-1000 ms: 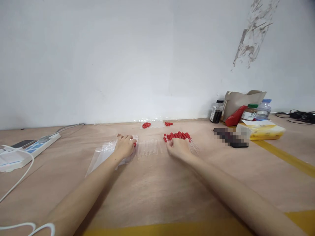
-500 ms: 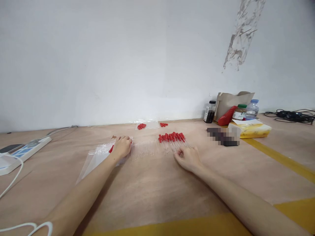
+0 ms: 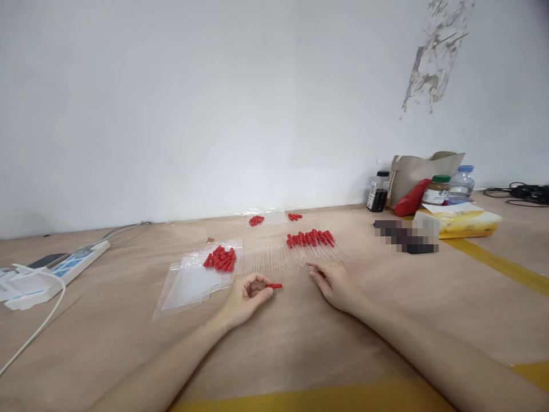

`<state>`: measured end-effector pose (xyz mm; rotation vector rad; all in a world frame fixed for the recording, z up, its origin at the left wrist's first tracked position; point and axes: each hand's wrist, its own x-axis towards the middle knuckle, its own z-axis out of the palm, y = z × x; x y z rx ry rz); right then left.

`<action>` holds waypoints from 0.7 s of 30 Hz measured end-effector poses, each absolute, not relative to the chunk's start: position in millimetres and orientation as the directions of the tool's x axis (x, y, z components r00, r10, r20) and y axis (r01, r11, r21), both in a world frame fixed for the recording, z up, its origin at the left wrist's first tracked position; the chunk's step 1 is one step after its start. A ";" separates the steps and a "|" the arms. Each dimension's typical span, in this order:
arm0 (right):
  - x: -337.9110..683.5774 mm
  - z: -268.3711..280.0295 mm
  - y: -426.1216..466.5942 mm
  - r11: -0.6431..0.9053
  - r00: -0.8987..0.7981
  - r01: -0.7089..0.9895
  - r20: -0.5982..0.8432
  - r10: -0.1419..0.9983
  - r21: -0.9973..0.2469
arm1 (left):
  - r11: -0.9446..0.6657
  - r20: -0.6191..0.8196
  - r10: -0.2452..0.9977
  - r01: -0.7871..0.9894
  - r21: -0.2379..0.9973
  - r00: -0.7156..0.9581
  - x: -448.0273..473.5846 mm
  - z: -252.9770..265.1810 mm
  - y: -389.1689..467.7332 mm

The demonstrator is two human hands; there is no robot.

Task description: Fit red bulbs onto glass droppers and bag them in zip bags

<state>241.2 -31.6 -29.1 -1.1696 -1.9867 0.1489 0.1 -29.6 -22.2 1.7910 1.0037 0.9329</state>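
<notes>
My left hand (image 3: 246, 297) pinches a small red rubber bulb (image 3: 275, 285) between thumb and fingertips, its end pointing right. My right hand (image 3: 337, 283) lies by the lower ends of a row of glass droppers (image 3: 312, 239) capped with red bulbs. Its thumb and index finger are a little apart, with nothing visible between them. Between the hands and the wall lies a row of bare thin glass tubes (image 3: 262, 258). A heap of loose red bulbs (image 3: 221, 259) rests on clear plastic bags (image 3: 189, 286) beyond my left hand.
Two small groups of red bulbs (image 3: 256, 220) lie near the wall. At left are a power strip (image 3: 55, 277) and a white cable (image 3: 47, 320). At right stand a dark bottle (image 3: 378, 191), a grey bag (image 3: 422, 169), a jar (image 3: 436, 191) and a yellow tissue pack (image 3: 469, 222).
My left hand has come from the bulb heap toward the right and nearer to me, now with a red bulb in it. My right hand has barely moved. The view has shifted slightly.
</notes>
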 end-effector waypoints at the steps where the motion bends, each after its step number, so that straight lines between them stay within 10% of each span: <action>1: 239.8 -29.7 -32.8 0.581 -0.262 0.682 0.593 0.761 -0.444 | -0.303 0.191 0.898 0.243 0.921 0.395 1.3 -24.7 -30.1; 21: 228.0 -23.6 -49.1 0.701 -0.490 0.672 0.566 0.662 -0.239 | -0.613 0.378 0.780 0.489 0.621 0.498 10.3 -17.2 -38.2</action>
